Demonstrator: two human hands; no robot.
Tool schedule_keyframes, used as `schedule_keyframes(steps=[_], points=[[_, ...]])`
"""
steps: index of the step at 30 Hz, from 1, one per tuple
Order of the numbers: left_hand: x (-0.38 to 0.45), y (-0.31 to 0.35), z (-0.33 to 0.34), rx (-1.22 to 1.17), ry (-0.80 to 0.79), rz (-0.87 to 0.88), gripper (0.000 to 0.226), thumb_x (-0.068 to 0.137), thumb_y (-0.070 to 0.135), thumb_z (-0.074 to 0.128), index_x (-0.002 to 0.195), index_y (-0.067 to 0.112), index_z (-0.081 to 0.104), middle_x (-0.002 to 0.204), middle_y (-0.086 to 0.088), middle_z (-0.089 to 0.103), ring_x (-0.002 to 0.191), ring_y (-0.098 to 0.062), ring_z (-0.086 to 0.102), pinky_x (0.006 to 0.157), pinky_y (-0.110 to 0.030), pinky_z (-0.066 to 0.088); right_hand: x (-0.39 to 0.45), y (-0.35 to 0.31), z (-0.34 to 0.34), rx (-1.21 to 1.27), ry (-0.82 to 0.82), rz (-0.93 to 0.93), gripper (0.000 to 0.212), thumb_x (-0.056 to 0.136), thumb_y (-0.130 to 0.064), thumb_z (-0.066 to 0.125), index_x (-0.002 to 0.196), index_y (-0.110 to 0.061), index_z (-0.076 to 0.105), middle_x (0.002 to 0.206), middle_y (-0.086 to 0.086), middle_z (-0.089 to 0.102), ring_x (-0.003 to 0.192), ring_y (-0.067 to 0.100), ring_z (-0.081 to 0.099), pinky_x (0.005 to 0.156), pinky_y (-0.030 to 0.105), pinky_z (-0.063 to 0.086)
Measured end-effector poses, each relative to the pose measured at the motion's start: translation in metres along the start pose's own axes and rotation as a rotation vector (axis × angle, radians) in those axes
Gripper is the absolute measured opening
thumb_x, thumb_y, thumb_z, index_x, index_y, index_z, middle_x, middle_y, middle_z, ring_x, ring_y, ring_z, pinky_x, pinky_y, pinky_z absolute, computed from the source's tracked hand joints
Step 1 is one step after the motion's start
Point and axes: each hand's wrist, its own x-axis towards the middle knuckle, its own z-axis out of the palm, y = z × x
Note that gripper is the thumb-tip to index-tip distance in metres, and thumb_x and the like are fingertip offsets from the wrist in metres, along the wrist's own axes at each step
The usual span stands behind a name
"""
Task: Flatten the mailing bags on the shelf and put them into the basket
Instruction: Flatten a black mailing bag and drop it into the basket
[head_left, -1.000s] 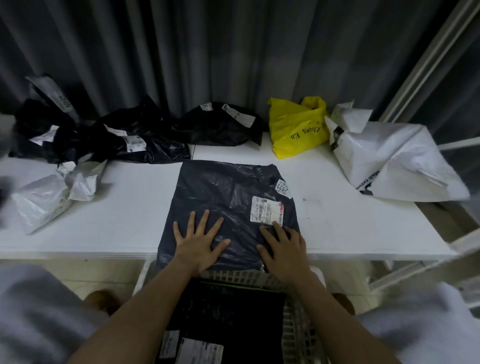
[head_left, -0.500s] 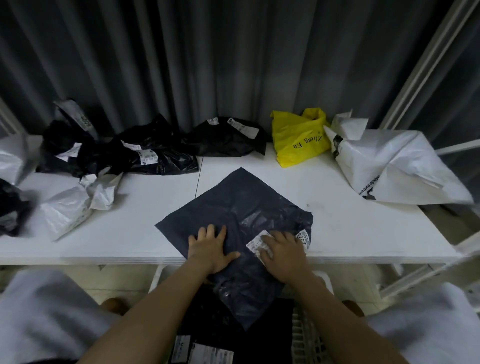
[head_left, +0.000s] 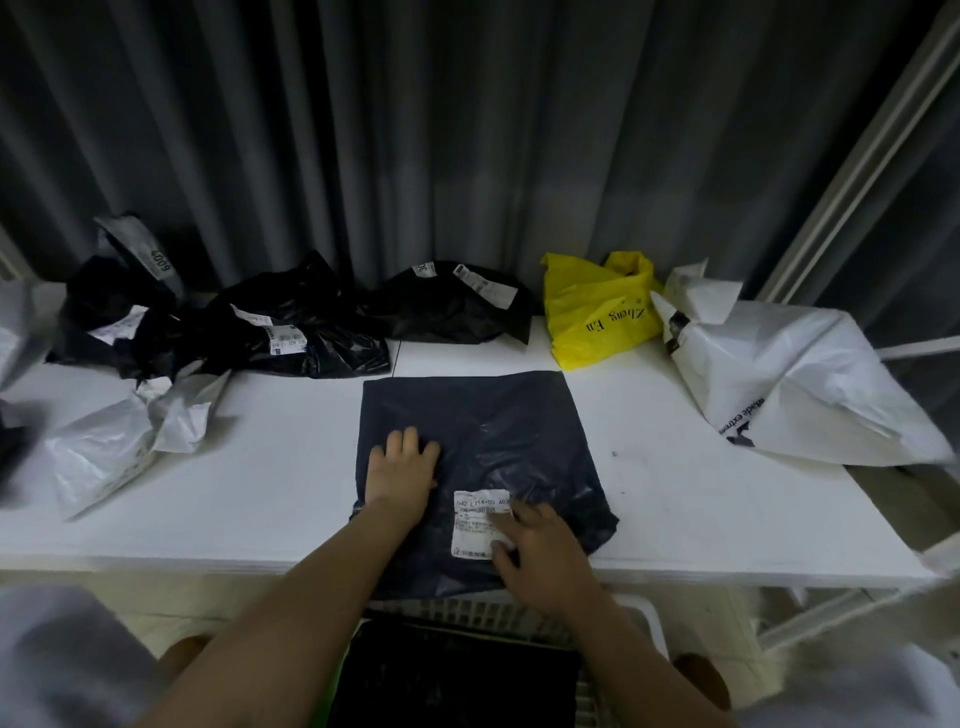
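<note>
A dark flat mailing bag (head_left: 498, 426) lies on the white shelf (head_left: 701, 509), its near edge hanging over the front. My left hand (head_left: 402, 467) presses flat on the bag's left part. My right hand (head_left: 540, 556) rests on its near right part, fingers touching the white label (head_left: 475, 525). Below the shelf edge stands a white basket (head_left: 641, 623) holding dark bags (head_left: 457, 680).
Crumpled black bags (head_left: 291, 327) (head_left: 452, 306) line the back of the shelf. A yellow bag (head_left: 597, 312) and a large white bag (head_left: 800, 384) sit at the right. Crumpled white bags (head_left: 119, 436) lie at the left. A grey curtain hangs behind.
The dark bag has been turned from a diagonal lie to square with the shelf, its label now at the near middle. Both hands shifted with it.
</note>
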Motion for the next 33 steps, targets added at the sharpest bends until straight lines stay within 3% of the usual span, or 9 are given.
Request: schedule_keyframes(steps=[4,7,8,12,15,18,27,30,33], points=[[0.01,0.001,0.005,-0.123,-0.004,-0.008,0.035,0.1,0.022,0.042,0.135,0.018,0.04,0.136,-0.01,0.04,0.121,-0.03,0.042,0.087,-0.037,0.044,0.009,0.0,-0.003,0.038,0.028,-0.08,0.042,0.093,-0.036,0.044,0.129,-0.019,0.06,0.139,0.004,0.053,0.122,0.027,0.05,0.099,0.034,0.045],[0.011,0.001,0.01,-0.191,0.008,-0.016,0.035,0.101,0.029,0.038,0.132,0.016,0.045,0.134,-0.009,0.044,0.123,-0.028,0.042,0.089,-0.039,0.043,0.027,0.004,-0.001,-0.004,0.168,-0.142,0.032,0.086,-0.033,0.047,0.088,-0.016,0.074,0.103,0.005,0.07,0.091,0.026,0.065,0.074,0.035,0.057],[0.008,0.002,0.012,-0.189,0.019,-0.022,0.039,0.101,0.036,0.035,0.132,0.015,0.046,0.134,-0.009,0.044,0.125,-0.028,0.04,0.093,-0.039,0.041,0.035,0.007,-0.002,-0.029,0.216,-0.121,0.031,0.084,-0.033,0.047,0.082,-0.016,0.073,0.1,0.006,0.069,0.091,0.027,0.064,0.077,0.039,0.057],[-0.007,0.004,0.024,-0.189,0.024,0.002,0.075,0.09,0.06,0.007,0.141,0.015,0.038,0.156,-0.009,0.022,0.145,-0.027,0.014,0.117,-0.044,0.009,0.064,0.005,0.002,-0.136,0.084,0.119,0.062,0.089,-0.064,0.026,0.126,-0.028,0.061,0.144,0.013,0.047,0.131,0.046,0.04,0.11,0.062,0.021],[-0.013,0.0,0.041,-0.294,-0.041,0.003,0.113,0.064,0.081,-0.02,0.151,0.019,0.016,0.162,-0.002,-0.003,0.148,-0.024,-0.009,0.116,-0.048,-0.006,0.068,0.007,0.02,-0.125,-0.056,0.197,0.093,0.068,-0.084,-0.009,0.15,-0.044,0.008,0.161,0.003,-0.008,0.144,0.043,-0.01,0.11,0.061,-0.013],[-0.013,-0.002,0.055,-0.277,-0.029,-0.013,0.126,0.049,0.079,-0.039,0.154,0.024,0.004,0.161,0.0,-0.011,0.147,-0.023,-0.015,0.116,-0.049,-0.009,0.067,0.011,0.028,-0.083,-0.088,0.258,0.097,0.058,-0.087,-0.014,0.148,-0.048,-0.008,0.159,-0.002,-0.021,0.143,0.039,-0.021,0.109,0.062,-0.015],[-0.014,-0.002,0.059,-0.293,-0.018,-0.025,0.122,0.048,0.078,-0.042,0.153,0.029,-0.003,0.16,0.0,-0.015,0.145,-0.027,-0.022,0.112,-0.05,-0.018,0.071,0.009,0.024,-0.071,-0.128,0.261,0.108,0.048,-0.09,-0.021,0.147,-0.048,-0.009,0.159,-0.002,-0.02,0.143,0.038,-0.021,0.111,0.062,-0.014],[-0.013,-0.002,0.058,-0.286,-0.033,-0.03,0.123,0.045,0.078,-0.043,0.153,0.029,-0.005,0.159,0.0,-0.017,0.145,-0.028,-0.021,0.114,-0.052,-0.013,0.073,0.013,0.011,-0.082,-0.201,0.238,0.096,0.064,-0.092,-0.003,0.148,-0.046,-0.01,0.158,-0.001,-0.022,0.143,0.038,-0.02,0.112,0.06,-0.013],[-0.013,0.0,0.058,-0.303,-0.026,-0.03,0.125,0.046,0.079,-0.041,0.153,0.029,-0.002,0.16,0.0,-0.014,0.146,-0.028,-0.018,0.115,-0.053,-0.012,0.055,0.023,0.005,-0.159,-0.06,0.222,0.098,0.062,-0.086,-0.018,0.15,-0.044,-0.005,0.16,0.003,-0.016,0.144,0.04,-0.015,0.111,0.058,-0.014]])
